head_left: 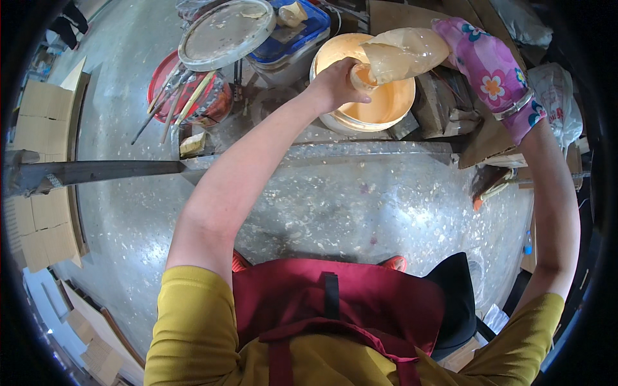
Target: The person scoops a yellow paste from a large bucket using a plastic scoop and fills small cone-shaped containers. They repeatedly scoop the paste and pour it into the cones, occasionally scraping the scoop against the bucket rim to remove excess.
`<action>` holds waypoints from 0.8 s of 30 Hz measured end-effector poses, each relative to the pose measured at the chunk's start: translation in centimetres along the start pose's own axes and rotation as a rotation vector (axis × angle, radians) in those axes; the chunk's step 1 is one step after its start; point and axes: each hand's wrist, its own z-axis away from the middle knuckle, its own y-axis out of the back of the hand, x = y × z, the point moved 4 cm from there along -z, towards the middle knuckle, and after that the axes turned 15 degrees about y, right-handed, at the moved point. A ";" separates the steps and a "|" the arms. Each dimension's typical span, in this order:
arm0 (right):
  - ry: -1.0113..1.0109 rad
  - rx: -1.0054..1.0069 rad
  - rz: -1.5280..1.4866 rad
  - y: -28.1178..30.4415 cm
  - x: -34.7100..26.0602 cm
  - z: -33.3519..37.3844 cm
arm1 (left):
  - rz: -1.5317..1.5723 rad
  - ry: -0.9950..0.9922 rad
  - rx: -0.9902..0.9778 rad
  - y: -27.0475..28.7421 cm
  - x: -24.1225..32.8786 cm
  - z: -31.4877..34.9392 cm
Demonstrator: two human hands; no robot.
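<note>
My bare left hand [336, 85] reaches over a white bucket [325, 122] and is closed round a small cup [364, 76] with pale orange inside. The same pale orange liquid [391, 103] lies in the bucket and coats its inner wall. My right arm comes in from the right, in a pink flowered sleeve [487, 71] with a band round it. Beyond the sleeve, a glossy, tan, plastic-like covering [409, 53] hides my right hand and its fingers. Its tip is right beside the cup, over the bucket; I cannot tell whether they touch.
Left of the bucket stand a blue-lidded tub [296, 32], a round whitish lid [226, 33] and a red bucket [209, 106] with several brushes or sticks [183, 96] across it. A metal bar [109, 174] juts in from the left. Cardboard [45, 116] stands beyond; a plastic bag [553, 96] is at right.
</note>
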 end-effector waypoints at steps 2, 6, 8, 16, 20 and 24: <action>0.020 0.003 0.031 0.2 -0.2 -0.3 | 0.028 0.021 -0.025 0.0 -0.2 0.2; 0.045 -0.008 0.081 0.8 -0.8 -0.7 | 0.089 0.029 -0.071 -0.3 -0.4 0.2; 0.063 -0.006 0.099 1.1 -1.1 -1.1 | 0.101 0.027 -0.078 -0.4 -0.8 0.0; -0.036 -0.108 0.093 2.0 -1.4 -1.6 | 0.175 -0.045 -0.132 -1.0 -0.6 -0.2; -0.020 -0.126 0.187 -0.6 1.1 -1.0 | 0.181 -0.070 -0.100 -0.8 -1.3 -0.1; 0.091 0.052 0.209 0.9 -0.5 -2.0 | 0.197 -0.075 -0.098 -0.9 -1.6 -0.3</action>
